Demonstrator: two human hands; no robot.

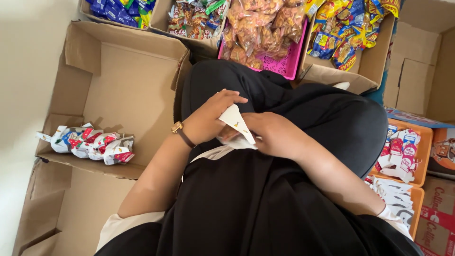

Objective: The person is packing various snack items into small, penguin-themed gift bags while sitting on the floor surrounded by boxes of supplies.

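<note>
While both hands meet over the lap, a white packet [237, 122] lies between them, long axis slanting down-right. Left hand [208, 118] fingers curl over its upper end; right hand [272, 135] pinches its lower edge.

This looks like the stock corner of a small snack shop or a home packing spot for sweets. Open cardboard boxes [118, 90] stand close together on the floor, holding goods sorted by kind: blue wrapped packets [118, 10] in one, mixed candy packets [194, 19] in the next, yellow snack bags [346, 28] further right. A pink plastic basket [286, 61] holds clear bags of orange-brown snacks [260, 28]. A row of white and red packets [92, 143] lies on a box flap, and orange trays [422, 151] at the right hold more small packets. A plain pale wall [23, 71] runs along the left.
</note>
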